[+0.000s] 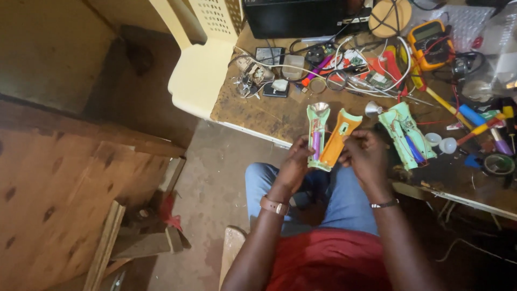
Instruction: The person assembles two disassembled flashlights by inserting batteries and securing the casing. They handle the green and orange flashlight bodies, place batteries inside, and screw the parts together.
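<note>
left hand (295,164) raised over the lap, fingers closed around an opened green torch shell (318,137) with a purple cell inside, right hand (366,156) pinching the orange shell half (338,141) just beside it, second open green torch (407,136) on the workbench (258,110) to the right

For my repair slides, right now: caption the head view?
Both hands, left and right, hold an opened green flashlight shell over a cluttered workbench.

left hand (295,164): fingers curled, closed in a grip, back to camera | right hand (367,155): fingers pinched together | both forearms angled inward, wrists nearly level
</note>
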